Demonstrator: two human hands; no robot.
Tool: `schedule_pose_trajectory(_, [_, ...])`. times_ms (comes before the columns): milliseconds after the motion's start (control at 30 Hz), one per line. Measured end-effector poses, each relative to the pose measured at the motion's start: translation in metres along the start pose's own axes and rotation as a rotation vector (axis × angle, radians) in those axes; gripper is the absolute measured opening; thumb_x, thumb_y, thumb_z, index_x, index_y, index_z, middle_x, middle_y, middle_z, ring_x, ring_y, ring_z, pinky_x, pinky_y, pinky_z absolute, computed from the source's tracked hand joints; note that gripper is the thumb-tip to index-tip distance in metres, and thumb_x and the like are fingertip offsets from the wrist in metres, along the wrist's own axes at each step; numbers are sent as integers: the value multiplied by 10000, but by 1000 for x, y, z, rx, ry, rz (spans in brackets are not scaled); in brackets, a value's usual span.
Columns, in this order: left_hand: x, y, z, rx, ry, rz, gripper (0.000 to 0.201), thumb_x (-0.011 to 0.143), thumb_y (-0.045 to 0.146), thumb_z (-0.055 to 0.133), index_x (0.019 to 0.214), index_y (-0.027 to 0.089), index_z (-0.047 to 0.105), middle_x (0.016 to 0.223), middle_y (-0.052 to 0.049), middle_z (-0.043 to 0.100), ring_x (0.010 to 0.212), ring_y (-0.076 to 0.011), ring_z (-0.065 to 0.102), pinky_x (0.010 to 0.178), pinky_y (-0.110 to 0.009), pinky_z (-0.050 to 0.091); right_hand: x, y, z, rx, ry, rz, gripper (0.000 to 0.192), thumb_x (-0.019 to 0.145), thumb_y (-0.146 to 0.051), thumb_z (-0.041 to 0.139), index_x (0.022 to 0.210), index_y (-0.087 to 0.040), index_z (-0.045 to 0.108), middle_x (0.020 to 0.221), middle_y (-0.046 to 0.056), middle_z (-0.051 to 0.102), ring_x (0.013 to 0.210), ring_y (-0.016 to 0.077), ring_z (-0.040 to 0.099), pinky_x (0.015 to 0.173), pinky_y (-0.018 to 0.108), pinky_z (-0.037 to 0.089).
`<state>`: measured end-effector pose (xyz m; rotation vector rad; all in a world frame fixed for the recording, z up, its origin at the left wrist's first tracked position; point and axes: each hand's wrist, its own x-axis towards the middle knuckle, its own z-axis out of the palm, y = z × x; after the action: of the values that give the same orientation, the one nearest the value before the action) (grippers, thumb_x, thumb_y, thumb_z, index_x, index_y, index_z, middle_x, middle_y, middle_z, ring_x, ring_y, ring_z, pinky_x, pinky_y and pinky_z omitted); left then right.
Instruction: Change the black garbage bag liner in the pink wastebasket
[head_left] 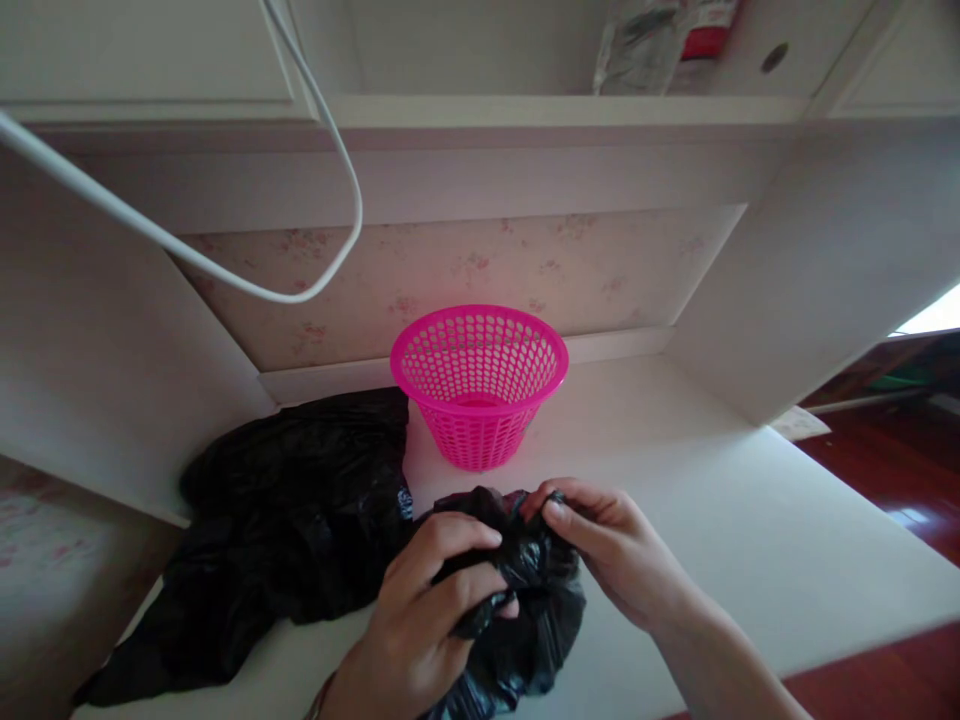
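Our left hand (431, 610) is clenched on a bunched black plastic bag (525, 600), fingers curled over its top and thumb side pressed into the crumpled film. Our right hand (607, 545) comes in from the right and pinches the same bag at its upper edge, fingertips (556, 515) closed on a fold of plastic. Both hands meet over the bag, nearly touching.

The bag sits on the white counter (712, 500), at its near edge, its lower part spilling toward us below the left hand.

Just left of the hands, a second, larger heap of black plastic (292, 510) lies spread across the counter, running from the back wall down to the near left corner. We cannot tell whether it is a separate bag or joined to the one held; the two dark masses touch near the left wrist.

Behind the hands, a bright pink perforated basket (478, 385) stands upright on the counter, close to the back wall, its rim just beside the spread plastic.

Above, a white cable (225, 275) hangs in a loop from the upper left. A shelf (555, 108) runs across the top, with a wrapped packet (645, 45) on it.
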<state>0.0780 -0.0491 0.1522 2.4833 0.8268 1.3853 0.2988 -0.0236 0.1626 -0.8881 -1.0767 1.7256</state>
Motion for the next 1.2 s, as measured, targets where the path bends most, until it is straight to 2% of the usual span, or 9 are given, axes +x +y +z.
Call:
schedule_pose_trajectory(200, [-17, -13, -5, 148, 142, -128, 110, 915, 150, 671, 974, 238, 699, 1078, -58, 630, 1113, -204, 581, 1007, -355, 516, 4, 20, -18, 24, 221, -100, 275, 811, -440, 828, 920, -189, 802, 805, 33, 722, 777, 130, 615, 731, 234, 480])
schedule_pose_trajectory(300, [-30, -19, -4, 143, 185, -240, 62, 938, 237, 659, 906, 240, 712, 971, -42, 668, 983, -191, 640, 905, -306, 560, 6, 29, -33, 30, 377, -134, 309, 743, -447, 878, 901, -191, 806, 828, 38, 735, 807, 139, 612, 757, 239, 492])
schedule_pose_trajectory(367, [-39, -22, -3, 122, 211, -342, 140, 946, 304, 650, 842, 231, 711, 894, -34, 686, 866, -181, 675, 799, -268, 584, 9, 33, -44, 57, 450, -128, 352, 693, -465, 905, 871, -179, 805, 830, 48, 743, 814, 153, 627, 778, 259, 512])
schedule_pose_trajectory(533, [-61, -24, -6, 126, 199, -585, 164, 928, 354, 650, 849, 229, 720, 862, -25, 718, 799, -183, 718, 739, -233, 594, 14, 38, -71, 63, 518, -101, 380, 661, -450, 925, 846, -143, 796, 832, 71, 750, 809, 178, 664, 834, 321, 552])
schedule_pose_trajectory(667, [-70, -20, -8, 97, 166, -654, 166, 931, 377, 640, 884, 240, 719, 868, -15, 726, 809, -180, 727, 744, -216, 593, 19, 44, -88, 0, 543, -96, 421, 648, -473, 924, 836, -123, 783, 830, 84, 745, 796, 194, 673, 841, 361, 566])
schedule_pose_trajectory(800, [-58, -12, -13, 50, 120, -643, 158, 931, 364, 664, 846, 247, 729, 863, 0, 725, 768, -143, 725, 702, -163, 577, 25, 38, -91, -83, 557, -146, 415, 700, -487, 887, 875, -128, 775, 803, 67, 729, 753, 171, 654, 765, 322, 555])
schedule_pose_trajectory(967, [-25, -1, -20, -49, 77, -427, 194, 941, 399, 668, 850, 254, 758, 1007, -30, 718, 864, -130, 723, 803, -169, 580, 23, 2, -60, -402, 609, -373, 338, 786, -471, 808, 925, -164, 788, 695, 30, 695, 611, 136, 580, 568, 264, 492])
schedule_pose_trajectory(1133, [15, 3, -8, -144, -109, -399, 113, 943, 298, 677, 883, 232, 746, 1286, -59, 679, 973, -136, 706, 905, -223, 567, 9, -36, 8, -627, 274, -566, 76, 876, -269, 733, 880, -213, 784, 792, 17, 755, 676, 130, 671, 633, 223, 550])
schedule_pose_trajectory(1200, [29, 3, 0, -214, -150, -370, 75, 935, 263, 686, 954, 221, 745, 1286, -70, 692, 1059, -168, 695, 971, -269, 552, 2, -42, 27, -718, 58, -598, 136, 924, -182, 668, 980, -241, 777, 857, 4, 772, 746, 118, 706, 707, 202, 566])
